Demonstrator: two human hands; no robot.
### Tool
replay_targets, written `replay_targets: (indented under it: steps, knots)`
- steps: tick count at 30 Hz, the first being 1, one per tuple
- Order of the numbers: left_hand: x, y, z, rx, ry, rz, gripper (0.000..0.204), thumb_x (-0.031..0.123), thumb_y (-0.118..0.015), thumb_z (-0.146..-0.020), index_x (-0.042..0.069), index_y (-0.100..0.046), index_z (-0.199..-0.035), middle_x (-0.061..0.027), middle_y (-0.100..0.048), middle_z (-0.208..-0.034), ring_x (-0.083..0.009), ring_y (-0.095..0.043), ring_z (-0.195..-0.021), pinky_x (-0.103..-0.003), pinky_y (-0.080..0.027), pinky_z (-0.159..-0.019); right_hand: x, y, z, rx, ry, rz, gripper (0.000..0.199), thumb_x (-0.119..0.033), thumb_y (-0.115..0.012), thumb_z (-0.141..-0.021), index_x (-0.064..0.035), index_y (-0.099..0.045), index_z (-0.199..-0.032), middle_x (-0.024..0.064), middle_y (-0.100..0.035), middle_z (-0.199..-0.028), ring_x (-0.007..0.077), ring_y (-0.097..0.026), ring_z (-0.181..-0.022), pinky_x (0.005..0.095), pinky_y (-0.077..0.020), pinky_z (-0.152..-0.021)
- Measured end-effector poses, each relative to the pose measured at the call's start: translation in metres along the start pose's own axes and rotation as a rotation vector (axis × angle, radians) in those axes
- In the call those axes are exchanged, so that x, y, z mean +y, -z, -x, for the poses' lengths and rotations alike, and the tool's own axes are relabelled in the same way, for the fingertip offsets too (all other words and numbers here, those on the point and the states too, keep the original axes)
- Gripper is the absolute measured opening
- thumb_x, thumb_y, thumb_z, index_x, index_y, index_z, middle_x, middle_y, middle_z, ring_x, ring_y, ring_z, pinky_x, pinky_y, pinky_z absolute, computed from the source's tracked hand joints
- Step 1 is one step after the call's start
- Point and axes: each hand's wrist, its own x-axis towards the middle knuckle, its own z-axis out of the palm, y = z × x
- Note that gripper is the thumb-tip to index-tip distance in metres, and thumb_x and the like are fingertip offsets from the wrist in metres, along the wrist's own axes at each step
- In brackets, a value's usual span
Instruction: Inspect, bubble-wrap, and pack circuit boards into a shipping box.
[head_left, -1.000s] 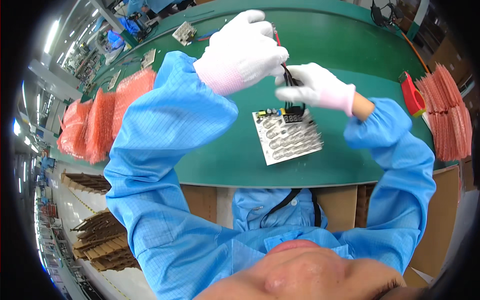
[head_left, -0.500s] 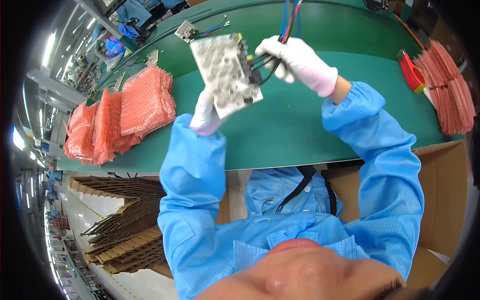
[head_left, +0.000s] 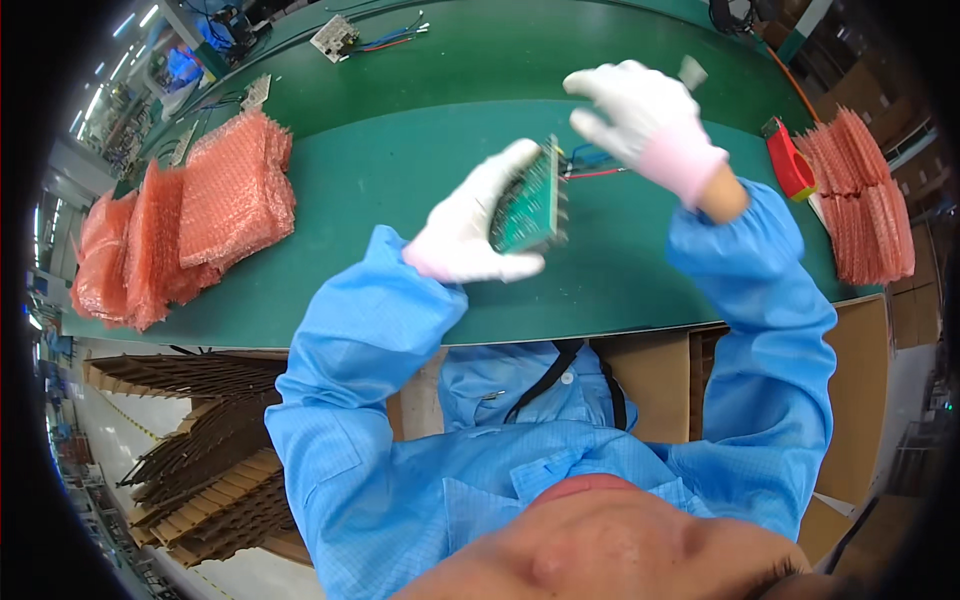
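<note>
My left hand, in a white glove, grips a circuit board by its edges, thumb at the near side and fingers at the far side. The board is tilted, so its green face shows. Blue and red wires trail from its right side over the mat. Above and right of the wires is my gloved right hand, its fingers apart and nothing seen in them. Just beyond that hand, a small blurred whitish piece shows against the green surface; I cannot make out what it is.
Pink bubble-wrap bags are piled at the left of the green bench. More bubble-wrap bags stand at the right beside a red tool. Another wired board lies far back. Cardboard dividers and a carton are below.
The board has turned from its silvery face to its green one and moved down and right in my left hand. My right hand has let go of the wires and moved right.
</note>
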Motion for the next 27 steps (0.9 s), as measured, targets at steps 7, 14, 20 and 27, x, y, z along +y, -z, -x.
replay_targets:
  steps: [7,14,20,27]
  knots:
    - [-0.001,-0.014,-0.006,-0.071,-0.486,-0.659,0.082,0.023,-0.074,-0.050,0.005,-0.041,-0.123,-0.0160,-0.045,-0.120,-0.0345,-0.045,-0.110,-0.040,-0.036,-0.094,0.023,-0.083,0.015,-0.825,-0.082,-0.141,0.032,-0.038,-0.053,-0.081,-0.0101,-0.057,-0.095,0.0116,-0.063,-0.081,0.0321,-0.061,-0.078,0.0417,-0.0475,-0.069]
    - [-0.040,0.017,-0.007,0.122,0.245,1.347,0.061,0.051,-0.041,-0.087,0.005,-0.039,-0.126,-0.0199,-0.052,-0.114,-0.0322,-0.054,-0.101,-0.051,-0.049,-0.079,-0.007,-0.048,0.012,0.185,-0.106,-0.450,0.018,-0.021,-0.052,-0.085,-0.0085,-0.059,-0.095,0.0094,-0.058,-0.066,0.0255,-0.057,-0.064,0.0327,-0.0459,-0.062]
    - [-0.042,0.021,-0.003,0.117,0.162,1.458,0.058,0.050,-0.038,-0.088,0.006,-0.042,-0.125,-0.0245,-0.050,-0.116,-0.0371,-0.054,-0.100,-0.056,-0.047,-0.079,-0.039,-0.063,0.033,-0.120,0.146,-0.166,0.023,-0.020,-0.057,-0.081,-0.0084,-0.056,-0.100,0.0068,-0.054,-0.061,0.0260,-0.056,-0.063,0.0362,-0.0454,-0.068]
    - [-0.041,0.026,-0.001,-0.014,0.088,1.494,0.056,0.045,-0.038,-0.090,0.004,-0.037,-0.127,-0.0226,-0.049,-0.118,-0.0361,-0.055,-0.100,-0.053,-0.049,-0.079,-0.046,-0.061,0.048,-0.265,0.145,-0.229,0.047,-0.035,-0.061,-0.076,-0.0106,-0.045,-0.113,0.0075,-0.057,-0.071,0.0259,-0.057,-0.057,0.0363,-0.0456,-0.055]
